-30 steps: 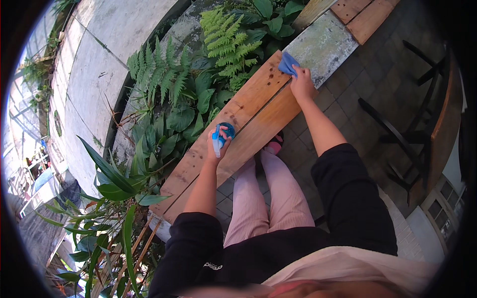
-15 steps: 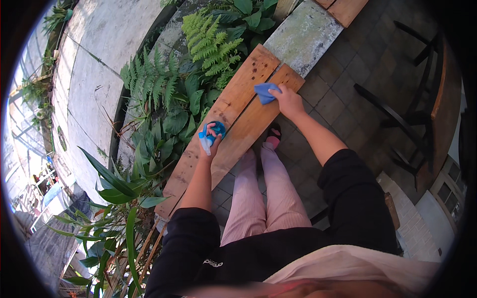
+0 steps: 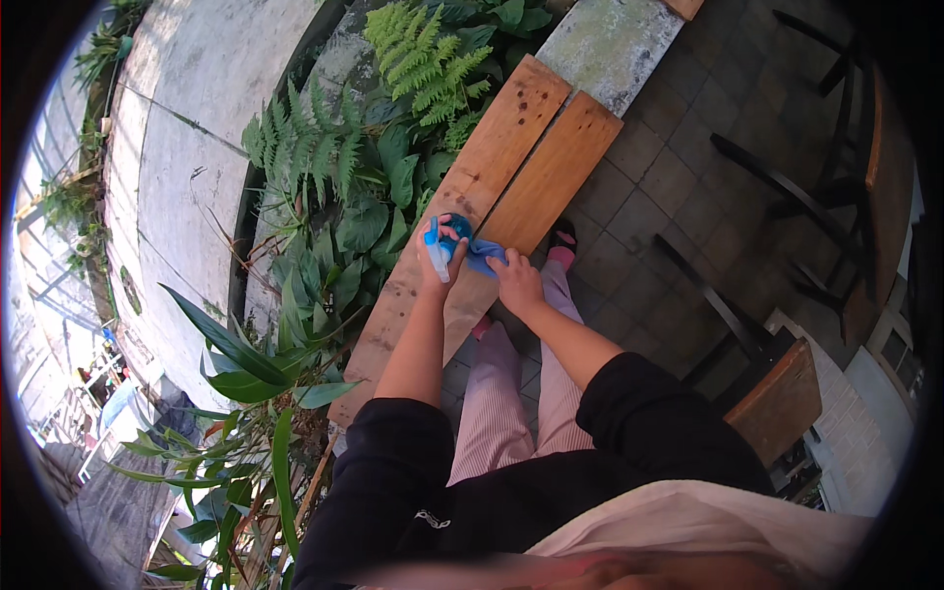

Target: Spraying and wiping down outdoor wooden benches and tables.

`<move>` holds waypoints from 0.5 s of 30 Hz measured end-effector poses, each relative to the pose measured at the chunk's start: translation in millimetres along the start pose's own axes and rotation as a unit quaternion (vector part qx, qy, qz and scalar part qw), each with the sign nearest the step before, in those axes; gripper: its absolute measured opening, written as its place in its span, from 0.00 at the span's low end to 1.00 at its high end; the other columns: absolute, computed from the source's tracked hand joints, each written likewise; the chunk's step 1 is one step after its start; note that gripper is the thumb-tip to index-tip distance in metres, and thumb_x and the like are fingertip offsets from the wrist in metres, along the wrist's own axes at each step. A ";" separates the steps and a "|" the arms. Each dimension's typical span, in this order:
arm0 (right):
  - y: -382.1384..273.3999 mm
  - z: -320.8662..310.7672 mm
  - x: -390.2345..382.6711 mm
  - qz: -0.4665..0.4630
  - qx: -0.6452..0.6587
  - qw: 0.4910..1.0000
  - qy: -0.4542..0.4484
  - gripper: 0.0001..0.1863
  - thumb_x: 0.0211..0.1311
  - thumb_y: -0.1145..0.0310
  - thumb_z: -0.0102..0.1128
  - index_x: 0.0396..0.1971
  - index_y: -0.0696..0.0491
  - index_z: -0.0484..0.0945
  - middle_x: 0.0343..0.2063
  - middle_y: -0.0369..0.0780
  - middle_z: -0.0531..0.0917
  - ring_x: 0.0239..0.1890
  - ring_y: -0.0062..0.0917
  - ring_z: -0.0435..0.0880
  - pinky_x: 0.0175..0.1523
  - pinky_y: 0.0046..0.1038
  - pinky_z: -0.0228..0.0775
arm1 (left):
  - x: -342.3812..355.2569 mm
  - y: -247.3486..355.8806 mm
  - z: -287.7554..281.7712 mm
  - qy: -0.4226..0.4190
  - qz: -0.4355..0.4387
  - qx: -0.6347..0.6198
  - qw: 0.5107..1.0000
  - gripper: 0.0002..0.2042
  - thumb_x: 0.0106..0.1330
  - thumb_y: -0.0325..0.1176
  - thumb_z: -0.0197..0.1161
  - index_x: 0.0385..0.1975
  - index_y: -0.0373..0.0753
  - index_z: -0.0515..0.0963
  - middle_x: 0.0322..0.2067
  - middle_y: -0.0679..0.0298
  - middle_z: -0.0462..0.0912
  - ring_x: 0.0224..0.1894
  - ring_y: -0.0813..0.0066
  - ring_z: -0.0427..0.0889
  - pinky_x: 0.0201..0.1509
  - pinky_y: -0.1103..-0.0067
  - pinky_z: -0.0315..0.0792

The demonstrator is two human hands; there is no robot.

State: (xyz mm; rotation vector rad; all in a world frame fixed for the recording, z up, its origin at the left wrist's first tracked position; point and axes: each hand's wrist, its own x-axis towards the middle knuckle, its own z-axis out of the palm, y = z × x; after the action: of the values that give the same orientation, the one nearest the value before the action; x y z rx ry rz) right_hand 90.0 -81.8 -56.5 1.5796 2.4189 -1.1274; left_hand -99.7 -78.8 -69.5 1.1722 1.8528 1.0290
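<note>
My left hand [image 3: 440,264] is wrapped round a blue spray bottle [image 3: 456,228] with a blue and white trigger head, held over the wooden bench. A blue cloth [image 3: 483,258] lies bunched under the fingers of my right hand [image 3: 518,280], pressed on the near plank just right of the bottle. The bench [image 3: 544,182] is made of two long planks with a dark gap between them. Knots and dark stains mark the left plank.
Ferns [image 3: 425,61] and broad leaves [image 3: 339,285] crowd the bench's left side. A mossy concrete block [image 3: 612,51] adjoins its far end. On the right, dark-legged wooden furniture [image 3: 777,401] stands on the tiled floor [image 3: 644,167]. My legs [image 3: 497,408] are close to the bench.
My right hand has drawn the cloth from the bench's far end back toward me, next to the bottle. My left hand with the bottle has shifted slightly right and up.
</note>
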 end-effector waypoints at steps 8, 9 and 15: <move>20.0 -9.4 21.3 -0.034 0.027 0.995 -0.087 0.26 0.48 0.79 0.60 0.49 0.44 0.70 0.42 0.46 0.69 0.45 0.45 0.78 0.47 0.42 0.75 | -18.2 59.4 -8.1 0.121 0.046 0.004 0.992 0.29 0.63 0.48 0.64 0.56 0.32 0.67 0.59 0.43 0.64 0.61 0.48 0.65 0.64 0.62 0.60; 16.3 -8.9 22.0 -0.003 0.001 0.995 -0.097 0.27 0.46 0.80 0.61 0.49 0.44 0.69 0.41 0.47 0.68 0.46 0.46 0.77 0.46 0.43 0.75 | -21.9 64.7 -11.7 0.108 0.050 -0.033 0.992 0.28 0.66 0.48 0.60 0.55 0.31 0.67 0.59 0.43 0.64 0.61 0.48 0.65 0.64 0.62 0.60; -0.8 -2.2 20.5 0.021 -0.054 0.995 -0.082 0.29 0.46 0.77 0.62 0.50 0.41 0.67 0.42 0.47 0.68 0.45 0.47 0.79 0.47 0.42 0.75 | -53.4 57.6 -28.5 0.135 -0.029 -0.185 0.973 0.19 0.68 0.44 0.57 0.45 0.32 0.73 0.37 0.55 0.78 0.41 0.67 0.78 0.47 0.73 0.71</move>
State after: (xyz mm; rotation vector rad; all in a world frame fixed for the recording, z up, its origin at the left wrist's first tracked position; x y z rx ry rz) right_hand 80.3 -64.7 -62.6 1.4375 2.2903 -1.0547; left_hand -84.9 -119.8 1.8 0.7829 1.7781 1.4830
